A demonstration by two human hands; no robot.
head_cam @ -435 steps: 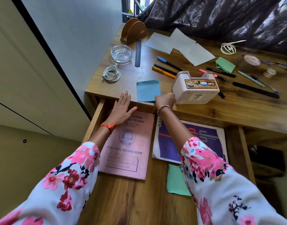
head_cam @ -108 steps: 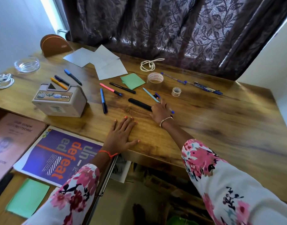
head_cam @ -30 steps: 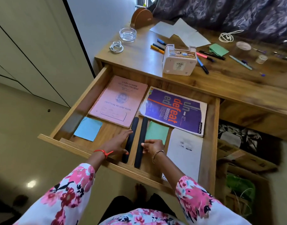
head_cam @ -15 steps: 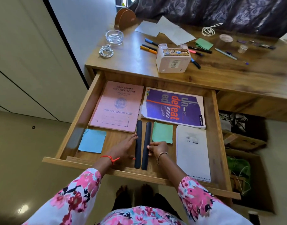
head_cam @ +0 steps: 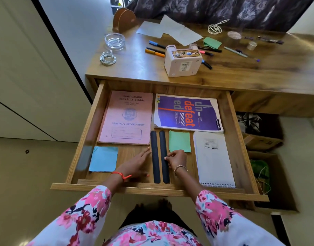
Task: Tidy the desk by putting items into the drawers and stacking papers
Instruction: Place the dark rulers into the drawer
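The drawer point(head_cam: 152, 189) stands pulled out below the desk point(head_cam: 134, 68). Near its front lie two black strips side by side, running near to far: the left strip point(head_cam: 155, 157) and the right strip point(head_cam: 163, 142). The left hand point(head_cam: 136, 165) lies flat on the drawer floor, fingers straight and together, tips against the left strip's left edge. The right hand point(head_cam: 176, 158) has its fingers curled, pinching the right strip's right edge. A green pad point(head_cam: 179, 141) sits just right of the strips, and a pink record book point(head_cam: 127, 118) lies farther in. Pens point(head_cam: 154, 52) and papers point(head_cam: 170, 30) lie on the desk.
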